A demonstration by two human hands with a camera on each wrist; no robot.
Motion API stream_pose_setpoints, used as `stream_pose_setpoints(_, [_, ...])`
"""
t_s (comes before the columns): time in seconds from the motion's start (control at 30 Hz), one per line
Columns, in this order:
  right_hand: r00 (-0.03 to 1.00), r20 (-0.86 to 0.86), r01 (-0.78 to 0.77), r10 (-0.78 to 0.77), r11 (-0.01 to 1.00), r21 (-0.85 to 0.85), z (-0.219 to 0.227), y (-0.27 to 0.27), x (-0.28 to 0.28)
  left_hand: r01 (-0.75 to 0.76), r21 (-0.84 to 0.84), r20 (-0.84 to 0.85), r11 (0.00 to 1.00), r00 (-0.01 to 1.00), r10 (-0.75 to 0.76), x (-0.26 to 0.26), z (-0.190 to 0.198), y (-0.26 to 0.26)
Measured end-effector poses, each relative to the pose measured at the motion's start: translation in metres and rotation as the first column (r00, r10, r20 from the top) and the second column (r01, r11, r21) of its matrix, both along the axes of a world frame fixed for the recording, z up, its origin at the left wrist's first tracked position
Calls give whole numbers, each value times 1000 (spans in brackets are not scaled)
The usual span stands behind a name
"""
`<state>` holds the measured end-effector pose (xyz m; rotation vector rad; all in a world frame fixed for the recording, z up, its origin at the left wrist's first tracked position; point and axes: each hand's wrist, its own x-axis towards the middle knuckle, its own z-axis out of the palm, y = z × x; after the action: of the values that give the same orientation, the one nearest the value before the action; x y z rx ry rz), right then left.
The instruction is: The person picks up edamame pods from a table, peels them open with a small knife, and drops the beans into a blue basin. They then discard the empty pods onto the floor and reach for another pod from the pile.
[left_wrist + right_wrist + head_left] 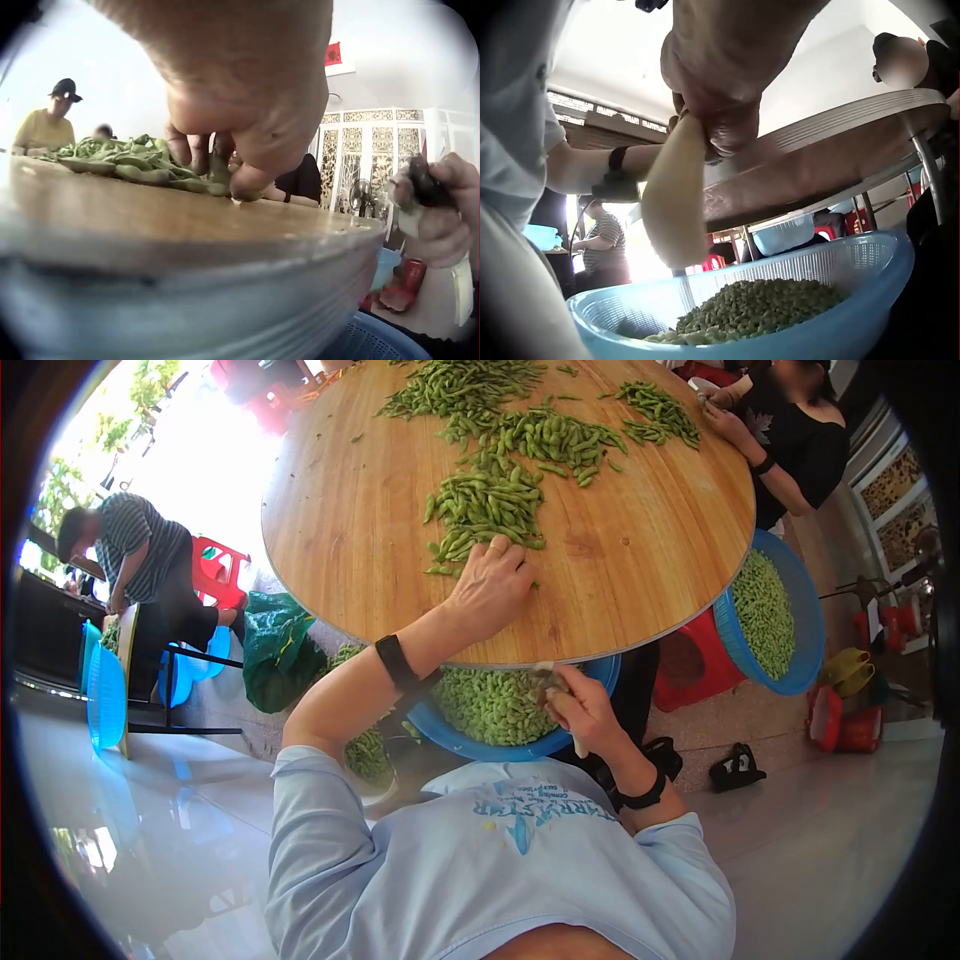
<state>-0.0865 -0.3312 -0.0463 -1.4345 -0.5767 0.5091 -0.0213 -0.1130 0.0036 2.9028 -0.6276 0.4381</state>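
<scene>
On the round wooden table (620,570), the left hand (490,585) reaches to the near end of a pile of green pods (485,505). Its fingertips pinch a pod (219,166) against the tabletop in the left wrist view. Below the table edge, the right hand (588,712) is curled round a pale, flat-ended object (676,199), which hangs down from the fingers. Something dark (429,184) shows at that hand's thumb; what it is cannot be told. Beneath the right hand, a blue basket (885,277) holds shelled green beans (754,307).
Another blue basket of beans (765,615) stands right of the table, beside a red stool (695,660). A green bag (275,650) lies left. One person (140,550) sits far left; another (800,440) is at the table's right. More pods (655,415) lie farther back.
</scene>
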Motion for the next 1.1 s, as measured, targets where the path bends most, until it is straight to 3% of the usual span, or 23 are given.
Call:
stream_pose_setpoints(0.03, [984, -178, -18, 27, 998, 57, 5, -2, 0, 3, 3, -3, 1000, 1000, -3, -3, 1, 0])
stream_pose_setpoints(0.1, [979, -200, 63, -33, 987, 145, 18, 0, 4, 100, -302, 103, 948, 992, -72, -15, 6, -2])
stream_pose_setpoints(0.13, [970, -225, 141, -90, 964, 224, 21, 1, 6, 107, -299, 99, 948, 992, -80, -24, 8, -2])
stream_pose_setpoints(0.17, [964, -246, 166, -100, 950, 265, 15, 4, 8, -79, -624, -250, 777, 963, -104, -35, 9, -3])
stream_pose_setpoints(0.2, [963, -249, 171, -104, 949, 265, 14, 6, 7, -360, -777, -535, 517, 809, -241, -46, 11, -5])
stream_pose_setpoints(0.23, [963, -255, 161, -85, 941, 296, 13, 10, 7, -360, -777, -535, 516, 809, -242, -55, 14, -8])
stream_pose_setpoints(0.3, [963, -261, 147, -60, 933, 329, 14, 15, 4, -600, -780, -611, 177, 670, -423, -70, 18, -13])
stream_pose_setpoints(0.33, [962, -272, 82, 19, 931, 356, 15, 16, 2, -601, -780, -611, 174, 671, -421, -75, 17, -13])
stream_pose_setpoints(0.4, [954, -281, 15, 100, 925, 379, 14, 18, 0, -638, -769, -593, 43, 687, -419, -80, 14, -15])
stream_pose_setpoints(0.43, [961, -261, 18, 86, 928, 371, 12, 20, -1, -640, -767, -594, 37, 688, -418, -82, 13, -14])
stream_pose_setpoints(0.5, [967, -244, 16, 78, 933, 361, 12, 24, -2, -607, -782, -614, 143, 711, -341, -86, 10, -11])
stream_pose_setpoints(0.6, [971, -220, -15, 94, 942, 336, 13, 28, -1, -576, -814, -567, 78, 757, -325, -91, 1, -9])
stream_pose_setpoints(0.73, [972, -213, -23, 101, 940, 341, 14, 32, -1, -521, -851, -515, 64, 803, -299, -94, -4, -6])
stream_pose_setpoints(0.8, [973, -215, -15, 89, 945, 327, 14, 35, -1, -414, -900, -435, 134, 862, -262, -93, -7, -4])
stream_pose_setpoints(0.83, [990, -132, 0, 39, 958, 287, 11, 36, -2, -417, -900, -437, 129, 862, -259, -92, -8, -2])
stream_pose_setpoints(0.9, [999, -51, 15, -3, 969, 245, 6, 36, -2, -603, -798, -556, 3, 733, -391, -90, -11, 4])
stream_pose_setpoints(0.93, [999, -45, -4, 15, 972, 234, 3, 33, 0, -605, -796, -557, -3, 734, -389, -90, -11, 6])
stream_pose_setpoints(1.0, [998, -41, -29, 39, 975, 222, 0, 34, 6, -787, -563, -529, -251, 577, -623, -89, -11, 9])
stream_pose_setpoints(1.03, [920, 384, 12, -82, 984, 180, -2, 37, 11, -788, -559, -530, -257, 578, -620, -90, -11, 9])
stream_pose_setpoints(1.07, [657, 736, 67, -165, 985, 161, -3, 39, 12, -803, -544, -552, -245, 562, -617, -92, -13, 8])
stream_pose_setpoints(1.1, [663, 731, 65, -161, 985, 158, -5, 39, 10, -818, -527, -573, -233, 544, -614, -94, -14, 6])
